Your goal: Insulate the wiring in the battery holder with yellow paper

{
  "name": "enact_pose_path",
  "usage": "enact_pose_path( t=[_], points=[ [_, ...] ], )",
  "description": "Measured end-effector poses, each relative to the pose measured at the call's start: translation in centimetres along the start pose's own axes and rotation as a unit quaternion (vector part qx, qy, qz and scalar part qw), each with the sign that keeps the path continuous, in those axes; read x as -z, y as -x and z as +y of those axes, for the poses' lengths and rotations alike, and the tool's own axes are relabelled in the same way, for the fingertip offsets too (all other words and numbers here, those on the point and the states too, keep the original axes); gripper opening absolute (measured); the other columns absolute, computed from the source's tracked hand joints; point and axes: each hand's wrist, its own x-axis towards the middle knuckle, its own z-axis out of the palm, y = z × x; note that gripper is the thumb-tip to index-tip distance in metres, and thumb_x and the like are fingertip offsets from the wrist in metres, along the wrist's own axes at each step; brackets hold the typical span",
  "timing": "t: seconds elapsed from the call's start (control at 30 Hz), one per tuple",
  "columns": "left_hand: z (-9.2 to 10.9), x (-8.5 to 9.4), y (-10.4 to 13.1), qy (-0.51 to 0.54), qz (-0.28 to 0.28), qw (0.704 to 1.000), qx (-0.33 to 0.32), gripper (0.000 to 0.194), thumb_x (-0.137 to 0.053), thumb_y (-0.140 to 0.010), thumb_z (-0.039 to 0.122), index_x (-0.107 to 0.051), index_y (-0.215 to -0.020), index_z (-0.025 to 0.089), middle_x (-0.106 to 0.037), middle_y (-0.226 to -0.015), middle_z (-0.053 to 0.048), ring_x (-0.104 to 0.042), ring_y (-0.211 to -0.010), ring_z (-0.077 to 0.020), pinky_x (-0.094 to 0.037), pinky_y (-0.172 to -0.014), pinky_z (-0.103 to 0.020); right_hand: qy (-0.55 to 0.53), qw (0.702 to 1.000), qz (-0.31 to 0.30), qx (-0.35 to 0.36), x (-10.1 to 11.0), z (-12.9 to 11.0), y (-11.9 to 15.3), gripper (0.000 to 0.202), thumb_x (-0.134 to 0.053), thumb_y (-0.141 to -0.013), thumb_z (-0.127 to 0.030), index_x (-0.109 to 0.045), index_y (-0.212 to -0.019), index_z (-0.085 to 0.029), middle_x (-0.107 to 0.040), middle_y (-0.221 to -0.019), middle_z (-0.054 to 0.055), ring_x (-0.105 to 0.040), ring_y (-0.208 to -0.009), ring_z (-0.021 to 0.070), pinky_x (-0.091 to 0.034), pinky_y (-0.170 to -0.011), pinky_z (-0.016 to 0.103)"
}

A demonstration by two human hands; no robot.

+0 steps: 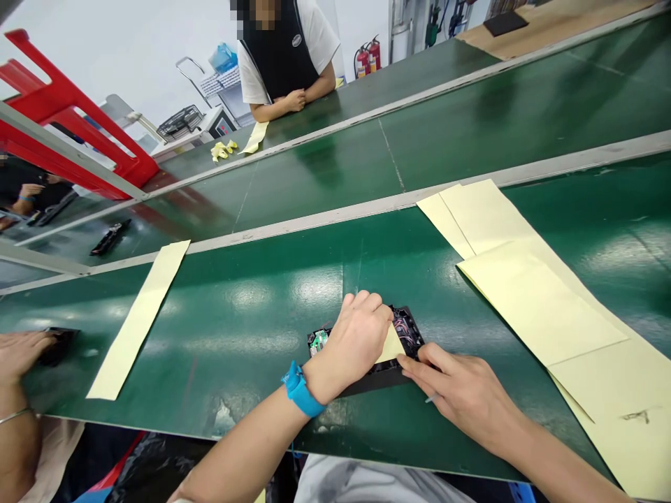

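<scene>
A black plastic housing (412, 328) lies on the green work surface in front of me, with thin wires at its right end and a green circuit board (317, 341) at its left. Over its middle is a piece of yellow paper (391, 345). My left hand (357, 335), wearing a blue wrist strap (301, 391), is closed over the paper, its fingertips hidden behind the knuckles. At the housing's front right corner, my right hand (461, 391) grips the edge between thumb and fingers, one fingertip at the paper's corner. A small pale tip sticks out below those fingers.
Large yellow sheets (545, 293) overlap on the right. A yellow strip (139, 321) lies on the left. Beyond it, a neighbour's hand (24, 353) rests on a dark part (57, 346). Across the line stands a person (283, 63) with hands together. A red plastic frame (78, 119) stands far left.
</scene>
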Motion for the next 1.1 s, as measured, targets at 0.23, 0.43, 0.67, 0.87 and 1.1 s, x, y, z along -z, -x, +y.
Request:
enact_pose_path(
  t=[0.23,0.43,0.67,0.87,1.1],
  points=[
    [-0.4,1.2,-1.1,-0.043,-0.050,0.995,-0.077,0.016,-0.044,-0.090,0.016,-0.055,-0.077,0.016,-0.052,-0.082,-0.002,-0.045,-0.083,-0.0183,-0.034,-0.072,-0.033,-0.007,1.000,-0.004,-0.003,0.1,0.0,0.2,0.025,-0.040,-0.091,-0.012,-0.062,-0.101,-0.020,-0.053,-0.072,-0.002,-0.045,-0.052,0.0055,-0.028,-0.048,0.021],
    [-0.5,2.0,-1.6,-0.021,-0.076,0.994,-0.075,0.015,-0.044,-0.089,0.017,-0.054,-0.078,0.016,-0.053,-0.085,-0.003,-0.045,-0.085,-0.0180,-0.035,-0.075,-0.032,-0.005,1.000,-0.004,-0.006,0.1,0.0,0.0,0.025,-0.040,-0.091,-0.013,-0.061,-0.101,-0.020,-0.054,-0.072,-0.002,-0.045,-0.052,0.0060,-0.028,-0.048,0.023],
    [-0.1,1.5,1.6,0.044,-0.034,0.998,-0.034,0.024,-0.035,-0.095,0.024,-0.057,-0.090,0.018,-0.057,-0.089,-0.003,-0.047,-0.085,-0.0179,-0.036,-0.076,-0.034,-0.047,0.998,-0.025,-0.031,0.7,-0.4,0.1,0.019,-0.044,-0.091,-0.022,-0.057,-0.104,-0.022,-0.057,-0.077,-0.001,-0.051,-0.058,0.0073,-0.032,-0.051,0.021],
    [2.0,-1.4,6.3,0.023,0.048,0.997,-0.049,0.061,-0.044,-0.084,0.059,-0.047,-0.120,0.009,-0.051,-0.126,-0.012,-0.043,-0.111,-0.0262,-0.035,-0.090,-0.040,-0.130,0.952,-0.169,-0.222,4.3,0.7,-2.7,0.024,-0.033,-0.092,-0.042,-0.044,-0.094,-0.021,-0.053,-0.070,-0.002,-0.050,-0.058,0.0124,-0.037,-0.054,0.026],
    [1.9,-2.6,5.9,-0.018,0.037,0.999,-0.035,0.035,-0.044,-0.091,0.043,-0.051,-0.110,0.016,-0.039,-0.140,-0.006,-0.040,-0.114,-0.0237,-0.037,-0.085,-0.036,-0.078,0.962,-0.245,-0.096,3.1,4.0,-8.0,0.022,-0.029,-0.094,-0.025,-0.043,-0.078,-0.020,-0.050,-0.079,0.001,-0.047,-0.073,0.0149,-0.035,-0.062,0.028]
  ],
)
